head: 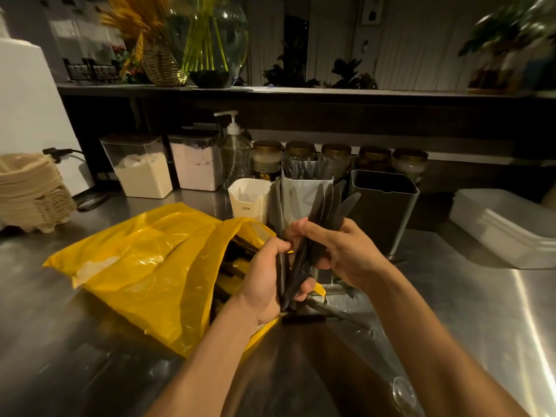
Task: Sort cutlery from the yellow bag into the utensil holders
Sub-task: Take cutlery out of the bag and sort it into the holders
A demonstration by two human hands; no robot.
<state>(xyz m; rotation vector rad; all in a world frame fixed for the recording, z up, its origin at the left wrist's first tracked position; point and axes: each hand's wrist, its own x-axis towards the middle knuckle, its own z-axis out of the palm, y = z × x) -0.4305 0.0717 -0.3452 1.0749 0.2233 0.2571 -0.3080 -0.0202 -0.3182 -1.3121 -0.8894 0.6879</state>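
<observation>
The yellow bag (pixel 144 266) lies on its side on the steel counter, mouth toward my hands, with dark cutlery showing inside. My right hand (pixel 343 254) grips a bundle of black plastic knives (pixel 326 206), blades pointing up and away. My left hand (pixel 264 284) holds the lower handle ends of the same bundle beside the bag's mouth. Behind stand three utensil holders: a white cup (pixel 249 200), a light grey holder (pixel 301 194) with several black pieces in it, and a dark grey holder (pixel 388 206) whose inside looks dark. A few black pieces (pixel 334 314) lie loose on the counter under my hands.
The steel counter (pixel 469 311) stretches right to a white tray (pixel 505 227). At the back are two flour containers (pixel 141 167), a pump bottle (pixel 234 155) and a row of jars (pixel 373 158). Stacked brown paper (pixel 30 191) sits far left. A shelf with vases runs above.
</observation>
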